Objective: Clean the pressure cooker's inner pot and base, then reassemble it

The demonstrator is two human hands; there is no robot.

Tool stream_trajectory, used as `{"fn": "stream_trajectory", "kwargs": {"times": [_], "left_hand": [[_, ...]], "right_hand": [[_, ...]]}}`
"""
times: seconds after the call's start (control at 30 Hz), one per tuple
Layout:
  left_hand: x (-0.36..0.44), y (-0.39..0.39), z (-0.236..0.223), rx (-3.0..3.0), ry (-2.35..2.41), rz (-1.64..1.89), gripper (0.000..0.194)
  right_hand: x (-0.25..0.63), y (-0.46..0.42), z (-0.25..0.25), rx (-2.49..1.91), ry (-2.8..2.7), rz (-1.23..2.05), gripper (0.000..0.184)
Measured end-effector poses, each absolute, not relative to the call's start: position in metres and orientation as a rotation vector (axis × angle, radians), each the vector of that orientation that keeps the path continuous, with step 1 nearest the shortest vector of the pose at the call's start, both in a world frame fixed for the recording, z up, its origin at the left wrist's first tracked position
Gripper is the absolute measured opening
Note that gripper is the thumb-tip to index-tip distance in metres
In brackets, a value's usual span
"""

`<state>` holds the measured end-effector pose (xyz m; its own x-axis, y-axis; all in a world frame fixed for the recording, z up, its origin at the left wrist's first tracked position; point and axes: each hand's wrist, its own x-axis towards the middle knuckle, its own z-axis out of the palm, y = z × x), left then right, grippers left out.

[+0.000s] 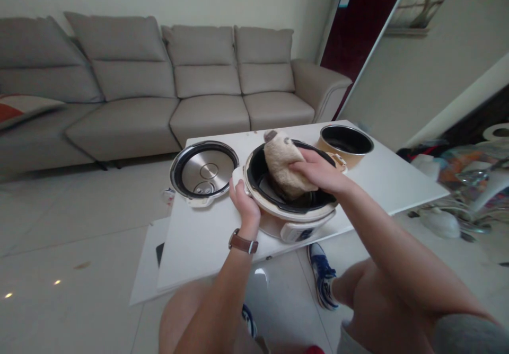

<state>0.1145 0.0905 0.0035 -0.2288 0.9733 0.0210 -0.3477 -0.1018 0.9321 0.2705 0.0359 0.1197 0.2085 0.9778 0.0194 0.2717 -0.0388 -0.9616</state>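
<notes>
A white electric pressure cooker (274,209) with a dark interior stands on the white table, its control panel facing me. My left hand (245,203) grips the handle on the cooker's left side. In my right hand (320,171) is a cream-coloured cloth (284,166), bunched up and held in the cooker's opening; its lower end is down inside the dark cavity. The round lid (207,171) lies to the left with its metal inner face up. Behind and to the right sits the inner pot (347,144), dark inside and tan outside.
The white table (401,184) reaches from my knees toward a grey sofa (207,113) along the wall. Clutter, with a white fan-like object (441,221), lies on the floor at the right. My legs and blue-and-white shoes (321,272) are below the table edge.
</notes>
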Motion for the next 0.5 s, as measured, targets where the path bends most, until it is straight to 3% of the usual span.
{"fn": "stream_trajectory", "kwargs": {"times": [0.2, 0.37, 0.5], "left_hand": [[0.115, 0.092, 0.004, 0.777, 0.981, 1.635, 0.023], [0.113, 0.093, 0.001, 0.808, 0.969, 1.669, 0.015], [0.112, 0.095, 0.000, 0.850, 0.920, 1.684, 0.014]], "right_hand": [[0.257, 0.039, 0.130, -1.308, -1.767, 1.170, 0.046], [0.299, 0.022, 0.155, -1.388, -2.026, 1.398, 0.044], [0.323, 0.011, 0.163, -1.629, -1.901, 1.093, 0.039]]}}
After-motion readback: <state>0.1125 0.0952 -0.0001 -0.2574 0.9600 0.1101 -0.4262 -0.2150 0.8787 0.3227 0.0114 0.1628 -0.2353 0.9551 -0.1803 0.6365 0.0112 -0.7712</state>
